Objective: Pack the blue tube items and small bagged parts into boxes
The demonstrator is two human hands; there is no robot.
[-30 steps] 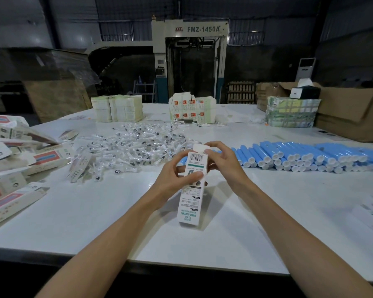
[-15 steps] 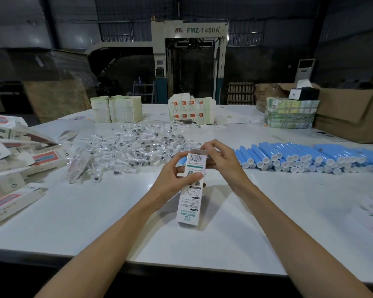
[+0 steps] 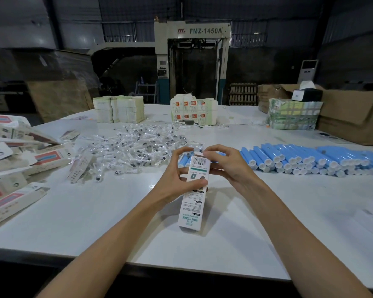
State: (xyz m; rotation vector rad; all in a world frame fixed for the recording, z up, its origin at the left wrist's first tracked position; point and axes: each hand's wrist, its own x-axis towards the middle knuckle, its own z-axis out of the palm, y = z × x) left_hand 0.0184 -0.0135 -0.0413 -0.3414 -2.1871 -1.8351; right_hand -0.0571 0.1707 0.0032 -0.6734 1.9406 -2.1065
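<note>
At the middle of the white table (image 3: 78, 214), just in front of me, I hold the white box (image 3: 193, 203) in both hands. My left hand (image 3: 172, 179) grips its upper half, thumb across the printed face and fingers arched up over the top edge. My right hand (image 3: 230, 168) curls round the top from the other side, a fingertip on the end flap (image 3: 197, 154). My fingers hide the box's mouth, so I cannot tell what is inside, nor whether its lower end touches the table or hangs just above it. The row of blue tubes (image 3: 310, 158) starts behind my hands and is cut off at the right edge of the view. The printed cartons (image 3: 19, 168) heaped on my left run out of view too, and the bagged parts (image 3: 138, 147) are too small to make out singly. A second ago the flap stood up plainly above the box; now it lies lower under my fingertips, and my left fingers have risen to the top edge. The box's long axis runs from near me up and away, barcode end farthest and leaning slightly right.
</note>
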